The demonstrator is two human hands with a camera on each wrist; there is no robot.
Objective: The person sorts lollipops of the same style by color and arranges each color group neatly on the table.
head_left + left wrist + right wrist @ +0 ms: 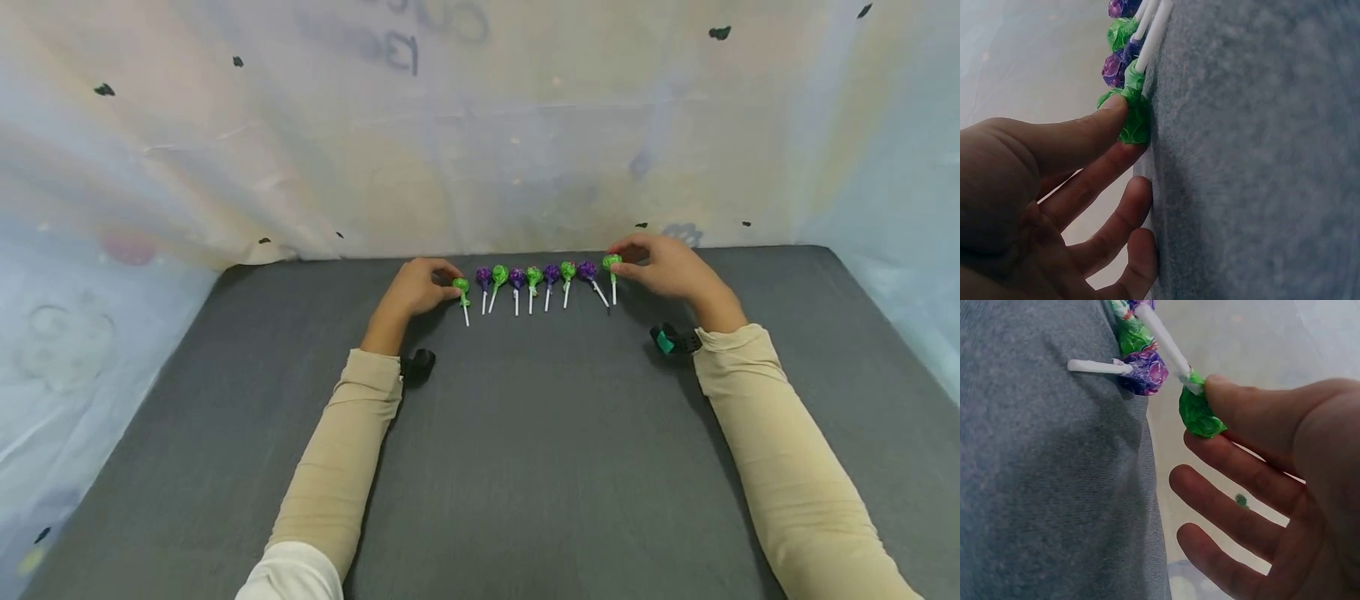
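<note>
— Green lollipop (461, 287) at the row's left end, lying on the grey felt mat (525, 467), pinched at its wrapped head by left hand (420, 286), thumb and forefinger.

— Other end?

— Green lollipop at the right end (612, 263), nipped likewise by right hand (663, 265), remaining fingers loosely spread. Purple and green lollipops (532, 277) between, sticks pointing near.

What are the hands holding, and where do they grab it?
Each pinches a green lollipop by its wrapped head: left hand the left-end one, right hand the right-end one.
</note>
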